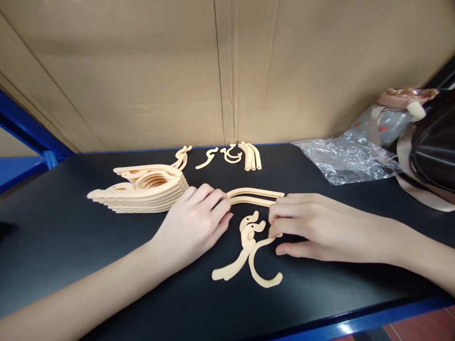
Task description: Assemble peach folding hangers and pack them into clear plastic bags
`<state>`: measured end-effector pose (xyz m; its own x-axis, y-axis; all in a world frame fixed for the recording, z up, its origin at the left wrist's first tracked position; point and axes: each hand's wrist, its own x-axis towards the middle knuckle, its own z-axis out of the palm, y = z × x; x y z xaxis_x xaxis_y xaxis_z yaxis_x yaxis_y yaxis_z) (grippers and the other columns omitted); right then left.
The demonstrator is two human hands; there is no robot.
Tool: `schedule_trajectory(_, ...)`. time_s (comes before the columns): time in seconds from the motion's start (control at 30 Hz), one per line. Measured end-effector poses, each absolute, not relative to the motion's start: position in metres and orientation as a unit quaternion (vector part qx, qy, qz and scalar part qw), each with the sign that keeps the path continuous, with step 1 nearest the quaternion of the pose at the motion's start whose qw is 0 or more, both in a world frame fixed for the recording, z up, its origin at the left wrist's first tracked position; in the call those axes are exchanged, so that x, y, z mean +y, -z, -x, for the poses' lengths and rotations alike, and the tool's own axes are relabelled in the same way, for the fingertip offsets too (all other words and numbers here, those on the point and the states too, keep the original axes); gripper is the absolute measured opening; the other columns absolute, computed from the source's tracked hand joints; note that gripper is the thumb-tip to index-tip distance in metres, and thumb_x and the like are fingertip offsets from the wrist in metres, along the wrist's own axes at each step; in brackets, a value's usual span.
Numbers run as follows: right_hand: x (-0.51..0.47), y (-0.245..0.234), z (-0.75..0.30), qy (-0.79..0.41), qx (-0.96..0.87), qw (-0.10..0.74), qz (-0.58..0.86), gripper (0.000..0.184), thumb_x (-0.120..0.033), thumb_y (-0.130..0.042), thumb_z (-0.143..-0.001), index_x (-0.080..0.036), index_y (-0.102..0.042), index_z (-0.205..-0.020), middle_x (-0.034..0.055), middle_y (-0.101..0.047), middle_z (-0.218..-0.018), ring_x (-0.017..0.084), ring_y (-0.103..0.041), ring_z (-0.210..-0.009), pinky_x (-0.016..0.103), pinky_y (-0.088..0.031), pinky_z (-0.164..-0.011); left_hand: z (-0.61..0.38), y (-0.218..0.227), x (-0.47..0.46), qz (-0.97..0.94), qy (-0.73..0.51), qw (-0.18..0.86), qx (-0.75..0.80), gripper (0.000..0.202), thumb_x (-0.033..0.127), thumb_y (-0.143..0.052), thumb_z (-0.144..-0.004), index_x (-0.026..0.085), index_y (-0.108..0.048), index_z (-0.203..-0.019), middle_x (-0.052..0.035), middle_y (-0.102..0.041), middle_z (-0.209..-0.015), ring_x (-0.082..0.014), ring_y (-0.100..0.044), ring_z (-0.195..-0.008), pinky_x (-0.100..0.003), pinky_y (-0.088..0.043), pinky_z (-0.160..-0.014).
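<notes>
Two curved beige hanger arms (254, 195) lie side by side on the black tabletop between my hands. My left hand (199, 215) has its fingers curled and closed at their left ends. At their right ends, my right hand (309, 225) bends its fingers over the lower arm, thumb apart below. Under those fingers is the upper end of a beige hook (256, 265), partly hidden. Left of it lie a pair of overlapping beige pieces with notched, bird-like heads (245, 241). A stack of folded beige hangers (142, 192) sits beyond my left hand, close to its knuckles.
Along the back lie more loose beige parts: notched pieces (206, 158), hooks (232, 154) and several curved arms (250, 156). At right are a clear plastic bag (341, 156), a strapped bottle (391, 113) and a black bag (435, 147). Cardboard (159, 71) stands behind the table.
</notes>
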<state>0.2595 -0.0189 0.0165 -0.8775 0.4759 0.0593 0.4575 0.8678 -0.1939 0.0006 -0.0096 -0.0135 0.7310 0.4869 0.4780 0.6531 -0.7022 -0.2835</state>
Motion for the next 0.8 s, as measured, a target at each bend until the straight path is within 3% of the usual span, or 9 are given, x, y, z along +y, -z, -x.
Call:
schedule_trajectory(0.2, -0.022, -0.016, -0.259, -0.088, -0.962, 0.047, 0.254, 0.016, -0.021, -0.052, -0.096, -0.019, -0.057, -0.08, -0.0034, -0.058, -0.081, 0.012, -0.052, -0.079, 0.027, -0.039, -0.072, -0.001, 0.016, -0.011, 0.892, 0.165, 0.248, -0.339, 0.016, 0.02, -0.054, -0.093, 0.012, -0.068, -0.089, -0.0054, -0.063, -0.077, -0.0231, -0.056, -0.072, -0.034, -0.044, -0.062)
schedule_trajectory(0.4, -0.021, -0.014, -0.257, -0.087, -0.961, 0.072, 0.252, 0.016, -0.011, -0.057, -0.081, -0.018, -0.051, -0.069, -0.0043, -0.051, -0.07, 0.011, -0.045, -0.068, 0.027, -0.036, -0.064, -0.002, 0.02, -0.013, 0.884, 0.176, 0.23, -0.366, 0.021, 0.019, -0.05, -0.093, 0.014, -0.063, -0.076, -0.0034, -0.06, -0.069, -0.0213, -0.055, -0.067, -0.033, -0.041, -0.058)
schedule_trajectory(0.53, -0.01, -0.016, -0.265, -0.216, -0.923, 0.155, 0.28, 0.012, -0.01, -0.063, -0.073, -0.019, -0.056, -0.073, -0.0054, -0.055, -0.073, 0.009, -0.049, -0.066, 0.024, -0.039, -0.064, -0.003, 0.02, -0.013, 0.871, 0.212, 0.182, -0.405, 0.018, 0.019, -0.05, -0.093, 0.014, -0.06, -0.079, -0.0023, -0.059, -0.068, -0.0182, -0.054, -0.063, -0.029, -0.039, -0.055)
schedule_trajectory(0.67, 0.008, -0.019, -0.276, -0.341, -0.842, 0.261, 0.325, 0.006, -0.016, -0.065, -0.076, -0.019, -0.061, -0.074, -0.0038, -0.057, -0.071, 0.01, -0.051, -0.064, 0.025, -0.04, -0.061, -0.004, 0.018, -0.013, 0.85, 0.238, 0.142, -0.448, 0.015, 0.021, -0.049, -0.093, 0.017, -0.06, -0.083, -0.0004, -0.058, -0.067, -0.0155, -0.054, -0.06, -0.025, -0.032, -0.048)
schedule_trajectory(0.8, 0.021, -0.015, -0.28, -0.458, -0.729, 0.353, 0.366, 0.013, -0.024, -0.064, -0.079, -0.018, -0.059, -0.069, -0.003, -0.052, -0.065, 0.011, -0.047, -0.062, 0.027, -0.038, -0.062, -0.004, 0.016, -0.015, 0.831, 0.249, 0.085, -0.489, 0.016, 0.028, -0.047, -0.096, 0.019, -0.058, -0.091, 0.0005, -0.058, -0.071, -0.0135, -0.055, -0.06, -0.023, -0.028, -0.045)
